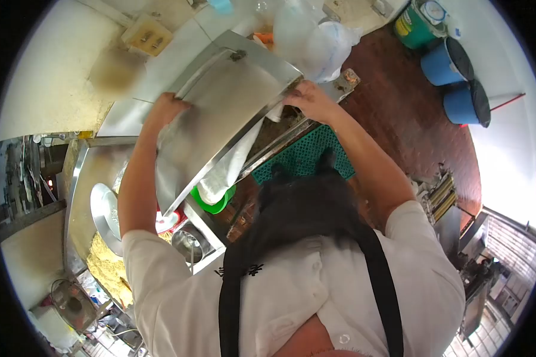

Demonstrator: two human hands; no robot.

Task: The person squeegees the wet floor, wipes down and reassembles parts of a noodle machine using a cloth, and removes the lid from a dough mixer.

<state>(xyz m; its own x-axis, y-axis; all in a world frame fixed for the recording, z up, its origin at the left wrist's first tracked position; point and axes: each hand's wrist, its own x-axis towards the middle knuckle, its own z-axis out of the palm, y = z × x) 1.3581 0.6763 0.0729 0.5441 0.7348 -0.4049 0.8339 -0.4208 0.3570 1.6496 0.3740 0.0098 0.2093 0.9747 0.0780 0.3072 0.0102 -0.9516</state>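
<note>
A wide stainless steel sheet (238, 89) with a folded rim lies tilted in front of me. My left hand (171, 108) is at its left edge, with the fingers closed and partly hidden. My right hand (309, 100) grips the near rim close to the right corner. Below the rim, a white cloth or bag (235, 169) hangs out beside a metal rail. A green basin (223, 205) sits under its lower end.
Left of my arm, a metal counter (80, 208) bears a steel bowl (104, 208) and yellow crumbly food (107, 268). A metal pot (190, 241) stands nearer. White plastic bags (327, 50) are behind the sheet. Blue bins (443, 64) line the right wall; a green mat (304, 154) covers the floor.
</note>
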